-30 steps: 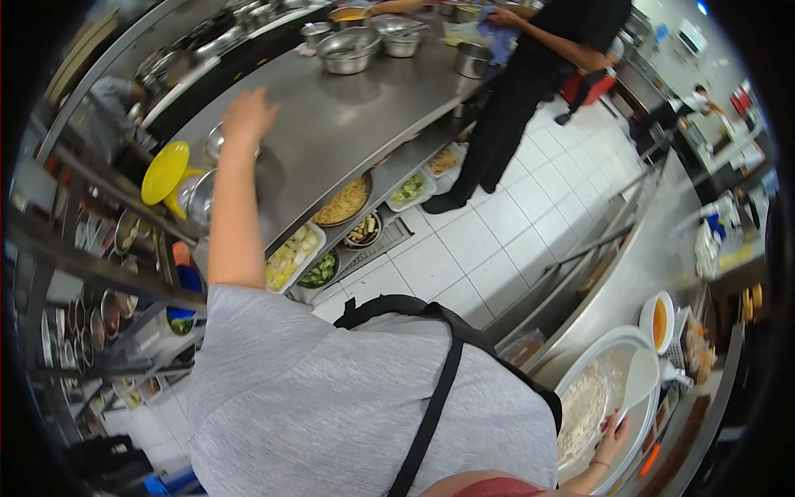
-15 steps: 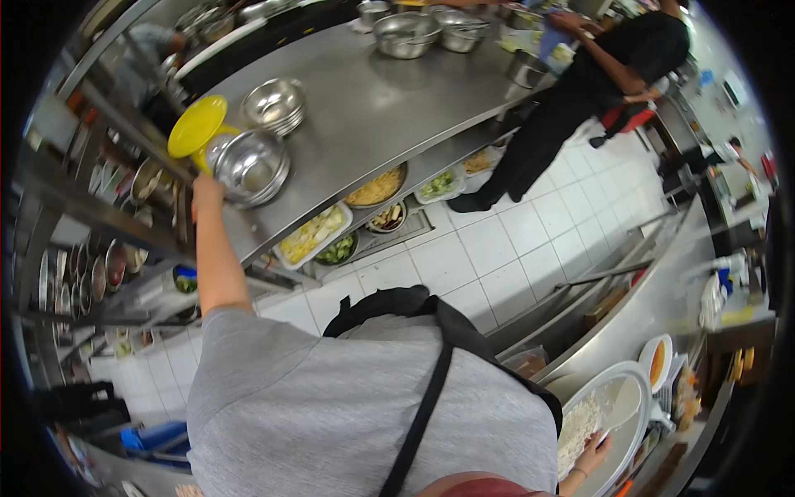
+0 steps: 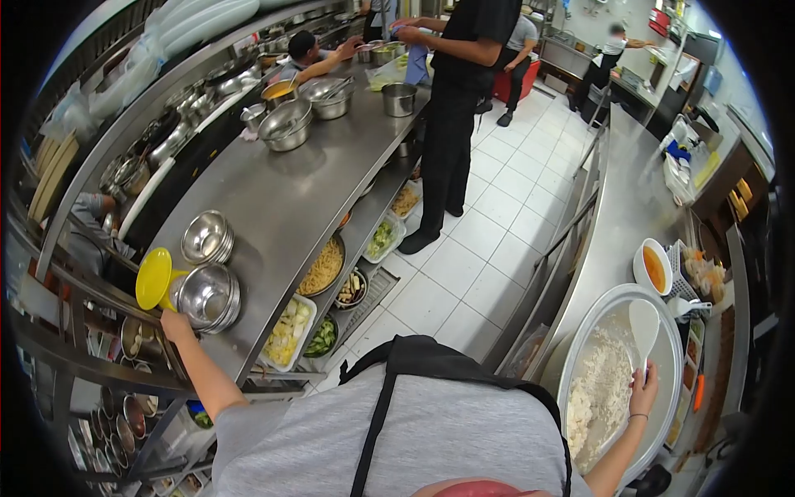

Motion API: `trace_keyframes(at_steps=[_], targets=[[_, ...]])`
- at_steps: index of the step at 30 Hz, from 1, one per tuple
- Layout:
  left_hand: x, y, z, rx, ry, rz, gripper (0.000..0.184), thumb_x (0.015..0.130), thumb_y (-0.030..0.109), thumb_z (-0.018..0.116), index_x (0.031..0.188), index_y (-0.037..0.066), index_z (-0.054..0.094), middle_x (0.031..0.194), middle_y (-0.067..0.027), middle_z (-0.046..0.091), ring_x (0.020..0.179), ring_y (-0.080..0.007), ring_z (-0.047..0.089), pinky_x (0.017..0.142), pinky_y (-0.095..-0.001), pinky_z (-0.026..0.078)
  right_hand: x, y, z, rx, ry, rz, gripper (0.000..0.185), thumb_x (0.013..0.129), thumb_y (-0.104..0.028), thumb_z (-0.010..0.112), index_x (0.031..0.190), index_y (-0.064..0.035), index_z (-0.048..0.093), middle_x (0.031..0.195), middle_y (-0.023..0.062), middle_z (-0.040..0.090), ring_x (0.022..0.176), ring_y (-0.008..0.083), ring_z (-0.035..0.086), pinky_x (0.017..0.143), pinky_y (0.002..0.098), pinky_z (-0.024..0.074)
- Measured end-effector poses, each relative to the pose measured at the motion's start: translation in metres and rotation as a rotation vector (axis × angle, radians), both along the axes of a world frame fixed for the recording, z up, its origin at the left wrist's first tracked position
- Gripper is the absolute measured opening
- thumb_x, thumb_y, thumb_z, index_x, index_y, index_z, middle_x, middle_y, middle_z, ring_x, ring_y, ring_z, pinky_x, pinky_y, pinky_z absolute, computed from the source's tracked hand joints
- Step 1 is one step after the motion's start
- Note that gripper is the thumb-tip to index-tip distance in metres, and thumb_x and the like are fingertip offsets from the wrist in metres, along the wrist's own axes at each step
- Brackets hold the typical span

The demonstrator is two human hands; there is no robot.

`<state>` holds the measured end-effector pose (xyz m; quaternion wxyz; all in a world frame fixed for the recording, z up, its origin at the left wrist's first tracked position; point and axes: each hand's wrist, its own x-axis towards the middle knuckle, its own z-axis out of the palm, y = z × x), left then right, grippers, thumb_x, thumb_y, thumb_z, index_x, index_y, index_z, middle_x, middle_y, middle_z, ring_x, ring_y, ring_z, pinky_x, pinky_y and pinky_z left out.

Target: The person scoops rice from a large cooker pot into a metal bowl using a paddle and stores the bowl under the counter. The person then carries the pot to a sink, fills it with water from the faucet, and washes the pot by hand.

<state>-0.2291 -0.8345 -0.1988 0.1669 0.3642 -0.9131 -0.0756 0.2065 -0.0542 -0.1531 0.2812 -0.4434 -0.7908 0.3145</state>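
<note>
- Honestly, looks half-done: plenty of white rice (image 3: 595,398) left in the big basin (image 3: 676,364).
- Right hand (image 3: 643,383): curled around the white paddle (image 3: 643,325).
- Left hand (image 3: 175,325): at the yellow utensil (image 3: 153,279), grip unclear.

Counts recorded: two wearer's hands (left hand (image 3: 174,325), right hand (image 3: 645,381)); one large basin (image 3: 670,364) with one white paddle (image 3: 643,327); one yellow disc (image 3: 154,280). Two steel-bowl stacks (image 3: 217,302) stood near the left hand; three white trays (image 3: 310,319) sat beneath that surface (image 3: 290,199).
</note>
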Motion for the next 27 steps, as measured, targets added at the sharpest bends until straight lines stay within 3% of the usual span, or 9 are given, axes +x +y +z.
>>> trace_keyframes(at_steps=[6, 10, 13, 15, 21, 24, 27], targets=[[0.006, 0.005, 0.014, -0.015, 0.009, 0.028, 0.019, 0.071, 0.008, 0.054, 0.086, -0.003, 0.058, 0.091, -0.0225, 0.058, 0.086, -0.0358, 0.057, 0.070, -0.0426, 0.046, 0.000, -0.006, 0.012, -0.009, 0.032, 0.037, 0.021, 0.086, -0.009, 0.045, 0.105, -0.0027, 0.047, 0.074, 0.0017, 0.049, 0.064, 0.0071, 0.046, 0.053, 0.0209, 0.0403], [-0.005, -0.025, -0.002, -0.017, 0.002, 0.014, 0.025, 0.068, 0.011, 0.059, 0.088, -0.004, 0.058, 0.092, -0.0236, 0.058, 0.087, -0.0376, 0.056, 0.070, -0.0426, 0.046, -0.001, -0.006, 0.014, -0.026, 0.035, 0.066, 0.026, 0.085, -0.009, 0.046, 0.110, -0.0029, 0.046, 0.078, 0.0027, 0.050, 0.066, 0.0072, 0.046, 0.054, 0.0204, 0.0404], [-0.018, -0.057, -0.009, 0.116, -0.032, -0.055, 0.030, 0.068, 0.015, 0.062, 0.088, -0.007, 0.057, 0.091, -0.0261, 0.057, 0.090, -0.0399, 0.054, 0.073, -0.0420, 0.044, -0.010, -0.016, 0.019, -0.044, 0.023, 0.061, 0.026, 0.084, -0.008, 0.048, 0.110, -0.0043, 0.046, 0.074, 0.0020, 0.049, 0.062, 0.0074, 0.045, 0.053, 0.0207, 0.0401], [-0.020, -0.068, -0.010, 0.055, 0.112, -0.142, 0.031, 0.071, 0.017, 0.059, 0.088, -0.009, 0.056, 0.088, -0.0284, 0.056, 0.089, -0.0417, 0.052, 0.075, -0.0423, 0.042, -0.015, -0.024, 0.023, -0.053, 0.030, 0.052, 0.025, 0.083, -0.008, 0.048, 0.109, -0.0059, 0.047, 0.072, 0.0018, 0.049, 0.059, 0.0077, 0.045, 0.053, 0.0213, 0.0400], [-0.011, -0.024, 0.035, -0.033, 0.320, -0.268, 0.028, 0.080, 0.020, 0.052, 0.086, -0.007, 0.049, 0.086, -0.0264, 0.056, 0.083, -0.0413, 0.052, 0.071, -0.0437, 0.040, -0.020, -0.036, 0.041, -0.007, -0.100, 0.084, 0.028, 0.082, -0.009, 0.051, 0.110, -0.0084, 0.048, 0.071, 0.0012, 0.048, 0.058, 0.0075, 0.042, 0.053, 0.0200, 0.0373], [-0.003, 0.009, 0.076, -0.056, 0.459, -0.246, 0.025, 0.085, 0.024, 0.047, 0.088, 0.000, 0.043, 0.086, -0.0240, 0.055, 0.082, -0.0415, 0.052, 0.068, -0.0441, 0.040, -0.017, -0.034, 0.044, 0.019, -0.036, 0.074, 0.028, 0.083, -0.012, 0.051, 0.111, -0.0083, 0.048, 0.071, 0.0008, 0.048, 0.059, 0.0071, 0.041, 0.054, 0.0196, 0.0368], [-0.017, 0.041, 0.104, -0.050, 0.533, -0.335, 0.028, 0.085, 0.026, 0.048, 0.084, -0.001, 0.042, 0.079, -0.0198, 0.053, 0.072, -0.0365, 0.051, 0.066, -0.0392, 0.040, -0.012, -0.031, 0.046, -0.020, 0.041, 0.037, 0.027, 0.085, -0.013, 0.047, 0.112, -0.0070, 0.046, 0.073, 0.0013, 0.049, 0.063, 0.0070, 0.043, 0.056, 0.0199, 0.0390]])
